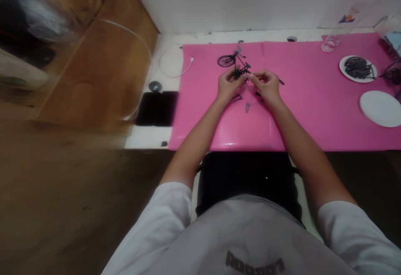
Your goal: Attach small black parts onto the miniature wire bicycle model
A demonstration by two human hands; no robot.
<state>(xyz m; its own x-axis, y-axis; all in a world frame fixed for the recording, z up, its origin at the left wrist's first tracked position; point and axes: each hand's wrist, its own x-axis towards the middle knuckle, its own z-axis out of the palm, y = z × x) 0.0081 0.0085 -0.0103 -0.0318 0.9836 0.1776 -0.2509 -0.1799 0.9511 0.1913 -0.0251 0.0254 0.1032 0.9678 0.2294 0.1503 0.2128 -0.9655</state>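
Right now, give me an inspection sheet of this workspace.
Surface: pink mat on a white table.
Job's things: small model bicycle, partly built; small spring-like part lies loose near the wrists.
Clutter: plate of dark parts, empty white plate, clear bottle, black phone-like slab.
Hands: left hand and right hand both pinch at the bicycle's frame.
Cables: white cable coiled beside the mat.
Surroundings: white wall, brown floor; left side blurred.

No legible text — shirt (250, 241) print and bottle (347, 20) logo too blurred.
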